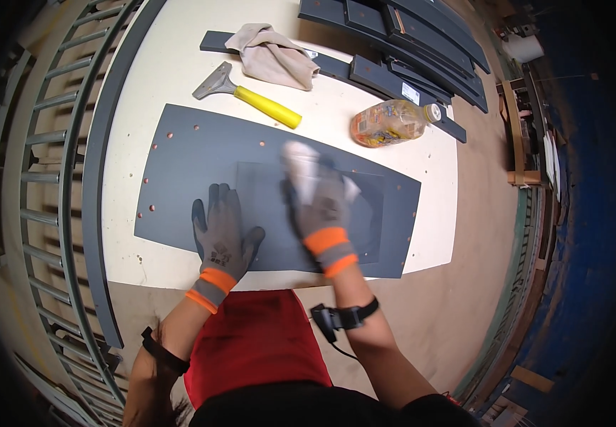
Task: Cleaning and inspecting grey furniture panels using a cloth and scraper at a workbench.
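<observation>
A dark grey panel (201,156) with small drilled holes lies flat on the white tabletop in front of me. My left hand (223,228), in a grey glove with an orange cuff, rests on its near part with fingers stretched out. My right hand (322,201), gloved the same way and smeared by motion, presses a white cloth (301,160) against the panel right of the middle. Past the far edge lie a scraper (269,107) with a yellow handle and a clear plastic bottle (386,122) on its side, white cap to the right.
A crumpled beige cloth (272,58) lies over a long dark strip (333,67) at the back. More dark boards (407,35) are stacked at the far right. Left of the table runs a roller conveyor (50,137), with a long grey board (94,178) between them.
</observation>
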Motion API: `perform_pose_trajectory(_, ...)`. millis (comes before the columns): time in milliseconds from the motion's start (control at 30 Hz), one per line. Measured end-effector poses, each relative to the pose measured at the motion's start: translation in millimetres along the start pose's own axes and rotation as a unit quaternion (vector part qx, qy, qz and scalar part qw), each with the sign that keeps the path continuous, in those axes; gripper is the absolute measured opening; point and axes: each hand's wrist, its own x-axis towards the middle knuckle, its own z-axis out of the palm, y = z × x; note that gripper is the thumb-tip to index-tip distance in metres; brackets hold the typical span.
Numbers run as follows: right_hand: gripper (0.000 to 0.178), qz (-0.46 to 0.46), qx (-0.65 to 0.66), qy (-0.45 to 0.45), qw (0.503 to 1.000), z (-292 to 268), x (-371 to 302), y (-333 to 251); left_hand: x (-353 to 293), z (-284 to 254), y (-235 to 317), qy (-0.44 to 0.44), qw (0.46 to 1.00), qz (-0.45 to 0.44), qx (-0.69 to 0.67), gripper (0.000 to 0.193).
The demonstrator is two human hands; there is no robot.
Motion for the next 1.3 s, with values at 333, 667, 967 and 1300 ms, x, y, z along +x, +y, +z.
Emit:
perform_pose_trajectory(333, 0.046, -0.175, 0.069, -0.011, 0.982, 34, 2, -24, 0, 3, 7, 0.027, 0.999, -0.026, -0.012, 0.071)
perform_pose_trajectory(667, 0.066, 0.129, -0.141, 0.074, 0.979, -22, 2, 130, 16, -34, 17, -0.218, 0.972, -0.082, -0.037, 0.086)
perform_pose_trajectory(967, 0.069, 0.191, 0.012, 0.092, 0.977, -29, -1, 152, -22, -16, 10, -0.159, 0.945, 0.277, 0.070, 0.062)
perform_pose_trajectory(1300, 0.065, 0.218, 0.596, 0.197, 0.748, -92, -91, 159, -4, -78, 29, -0.076, 0.926, 0.356, 0.097, 0.055)
